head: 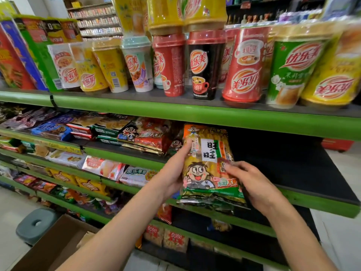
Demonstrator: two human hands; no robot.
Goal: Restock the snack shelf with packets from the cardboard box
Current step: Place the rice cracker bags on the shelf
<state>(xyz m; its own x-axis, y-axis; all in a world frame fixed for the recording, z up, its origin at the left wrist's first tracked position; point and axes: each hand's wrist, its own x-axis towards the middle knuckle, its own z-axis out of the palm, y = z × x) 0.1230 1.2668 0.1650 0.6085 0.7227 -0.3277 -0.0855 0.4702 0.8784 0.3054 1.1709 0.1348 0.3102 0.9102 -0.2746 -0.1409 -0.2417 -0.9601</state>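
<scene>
A stack of yellow-green snack packets [208, 165] with a cartoon face lies on the black shelf board [293, 163], its near end over the green shelf edge. My left hand [172, 173] grips the stack's left side, thumb on top. My right hand [252, 184] grips its right near corner. To the left on the same shelf lie red packets [150, 137] of the same brand. The open cardboard box [58, 245] stands on the floor at lower left; its contents are hidden.
Milk tea cups [205, 65] crowd the shelf above. Lower shelves hold more snack packets [103, 169]. A grey stool [36, 224] stands beside the box. Bare black shelf board stretches to the right of the stack. A red crate [337, 145] sits far right.
</scene>
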